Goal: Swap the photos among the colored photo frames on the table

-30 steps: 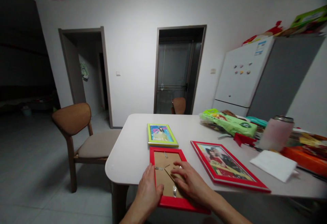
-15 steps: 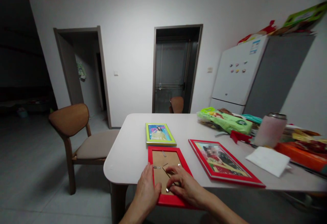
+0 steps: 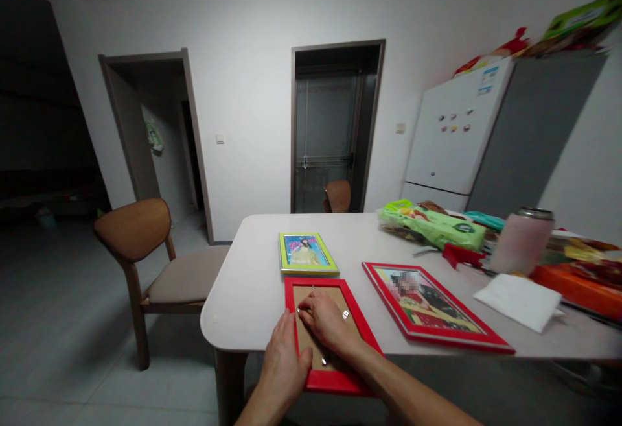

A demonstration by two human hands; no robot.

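A red picture frame [image 3: 350, 296] lies face down at the near edge of the white table [image 3: 247, 296], its brown backing board up, with small metal clips on it. My left hand [image 3: 284, 364] presses on the frame's left border, fingers lying flat. My right hand [image 3: 328, 322] rests on the backing board, its fingertips drawn together at a clip near the left side. What the fingertips pinch is too small to make out.
A green-framed photo [image 3: 306, 252] lies just beyond, a larger red-framed photo [image 3: 432, 306] to the right. Further right are a white napkin [image 3: 518, 299], a pink bottle [image 3: 522, 241], green packets [image 3: 432, 226] and an orange box [image 3: 578, 286]. A wooden chair [image 3: 150, 257] stands left, a fridge [image 3: 490, 134] right.
My right hand has slid from the middle-right of the backing board up and left to a clip near the left edge. My left hand stays on the frame's left border.
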